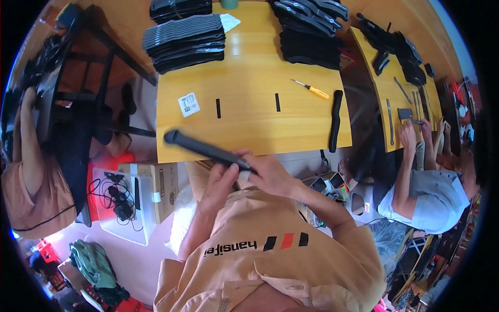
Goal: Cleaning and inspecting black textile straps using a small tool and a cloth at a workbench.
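Note:
A long dark grey-black bar (200,147), slightly blurred, slants over the near edge of the table. My left hand (221,182) is closed round its lower part, while my right hand (267,174) grips its near end. A small pale piece (244,176) shows between my hands, its kind too small to tell. Beyond them, two short black strips (218,108) lie on the wooden table (244,132), along with a white printed label (188,104). To the right are a screwdriver (318,92) with a yellow handle and a curved black bar (336,122).
Stacks of dark strips (184,44) and black parts (309,49) stand at the table's far side. A clear bin (145,218) with cables and a cardboard box (165,192) sit at lower left. Other people work at left and at the right table (382,78).

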A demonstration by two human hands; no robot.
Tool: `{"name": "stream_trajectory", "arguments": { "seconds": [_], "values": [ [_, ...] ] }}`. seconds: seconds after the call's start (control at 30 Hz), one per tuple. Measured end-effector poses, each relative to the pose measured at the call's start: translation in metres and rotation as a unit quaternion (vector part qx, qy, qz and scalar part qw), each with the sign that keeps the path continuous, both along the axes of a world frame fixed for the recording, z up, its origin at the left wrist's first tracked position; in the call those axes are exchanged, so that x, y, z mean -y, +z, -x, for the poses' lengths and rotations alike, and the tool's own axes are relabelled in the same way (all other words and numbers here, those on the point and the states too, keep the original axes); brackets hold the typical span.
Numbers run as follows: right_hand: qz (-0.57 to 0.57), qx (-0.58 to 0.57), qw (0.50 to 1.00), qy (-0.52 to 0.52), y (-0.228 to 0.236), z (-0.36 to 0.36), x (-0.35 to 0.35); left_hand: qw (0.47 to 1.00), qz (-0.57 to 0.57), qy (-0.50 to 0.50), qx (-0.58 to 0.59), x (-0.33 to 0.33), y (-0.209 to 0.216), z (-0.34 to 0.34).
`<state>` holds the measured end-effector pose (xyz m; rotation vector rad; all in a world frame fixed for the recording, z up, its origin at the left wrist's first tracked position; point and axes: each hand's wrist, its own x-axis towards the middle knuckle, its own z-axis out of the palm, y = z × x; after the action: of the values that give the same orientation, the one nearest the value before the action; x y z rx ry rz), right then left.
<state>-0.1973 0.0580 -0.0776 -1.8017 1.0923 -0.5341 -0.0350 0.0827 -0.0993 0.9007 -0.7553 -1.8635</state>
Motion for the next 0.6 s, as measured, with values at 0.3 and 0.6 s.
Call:
{"name": "stream_trajectory", "arguments": {
  "seconds": [0.3,0.6],
  "values": [
    [0.281,-0.243,0.893,-0.254,-0.026,0.099,0.099,0.989,-0.022,0.128,-0.069,0.002,0.01,-0.037],
    [0.354,-0.343,0.835,-0.246,-0.07,0.135,0.14,0.977,-0.024,0.203,-0.052,-0.001,0.016,-0.057]
  ]
}}
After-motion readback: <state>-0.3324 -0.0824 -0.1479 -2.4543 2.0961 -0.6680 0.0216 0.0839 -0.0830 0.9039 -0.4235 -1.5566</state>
